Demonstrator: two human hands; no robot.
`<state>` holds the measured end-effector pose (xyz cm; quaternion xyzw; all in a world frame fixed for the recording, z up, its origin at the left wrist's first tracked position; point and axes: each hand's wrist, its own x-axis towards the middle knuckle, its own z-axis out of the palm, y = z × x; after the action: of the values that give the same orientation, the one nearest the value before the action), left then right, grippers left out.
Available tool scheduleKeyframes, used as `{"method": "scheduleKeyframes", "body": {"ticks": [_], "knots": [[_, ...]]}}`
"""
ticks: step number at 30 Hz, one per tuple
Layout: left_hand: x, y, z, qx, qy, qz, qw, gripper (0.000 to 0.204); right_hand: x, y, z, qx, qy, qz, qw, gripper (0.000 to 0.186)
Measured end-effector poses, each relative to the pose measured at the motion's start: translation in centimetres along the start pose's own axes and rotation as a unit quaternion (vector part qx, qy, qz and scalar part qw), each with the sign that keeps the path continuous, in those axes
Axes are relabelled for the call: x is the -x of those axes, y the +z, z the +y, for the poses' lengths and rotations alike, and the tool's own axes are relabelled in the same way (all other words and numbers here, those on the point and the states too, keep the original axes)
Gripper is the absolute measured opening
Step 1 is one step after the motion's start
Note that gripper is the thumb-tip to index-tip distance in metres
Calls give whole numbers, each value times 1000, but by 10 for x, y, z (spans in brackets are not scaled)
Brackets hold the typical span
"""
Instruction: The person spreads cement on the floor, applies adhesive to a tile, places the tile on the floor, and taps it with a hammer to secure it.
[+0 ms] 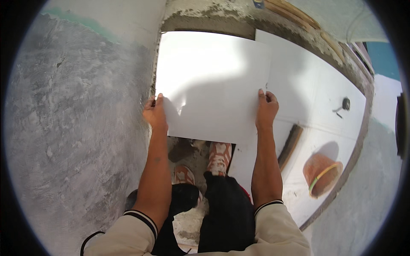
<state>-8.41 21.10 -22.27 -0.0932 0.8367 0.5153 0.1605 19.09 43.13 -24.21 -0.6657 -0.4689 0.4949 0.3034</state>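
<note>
A large glossy white floor tile spans the space between my two hands, half in bright sunlight and half in shadow. On its left edge my left hand is closed, thumb on top, close beside the grey wall. My right hand grips the right edge the same way, with some fingers hidden. The tile's right side overlaps or borders a white tile in the floor; I cannot tell whether the two touch. Below its near edge, rough grey ground and my shoes show.
An unpainted grey wall rises at the left. On the white tiles at the right are a wooden strip, an orange bucket and a small dark-headed tool. Wooden lengths lie along the far edge.
</note>
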Motion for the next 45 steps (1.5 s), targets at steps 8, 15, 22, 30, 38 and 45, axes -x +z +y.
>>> {"method": "scheduleKeyframes", "body": {"ticks": [8, 15, 22, 30, 38, 45], "knots": [[-82, 75, -22, -100, 81, 42, 991, 47, -71, 51, 21, 34, -42, 19, 998, 48], [-110, 92, -19, -196, 68, 57, 977, 47, -89, 87, 30, 132, -61, 59, 988, 47], [-134, 95, -26, -168, 72, 43, 982, 51, -87, 104, 27, 142, -117, 78, 980, 40], [-134, 96, -36, -154, 72, 32, 985, 49, -90, 108, 31, 187, -123, 98, 970, 38], [-137, 96, -39, -114, 73, 26, 990, 48, -87, 106, 24, 211, -108, 88, 968, 37], [-140, 99, -41, -175, 82, 55, 980, 49, -89, 105, 21, 241, -108, 87, 961, 37]]}}
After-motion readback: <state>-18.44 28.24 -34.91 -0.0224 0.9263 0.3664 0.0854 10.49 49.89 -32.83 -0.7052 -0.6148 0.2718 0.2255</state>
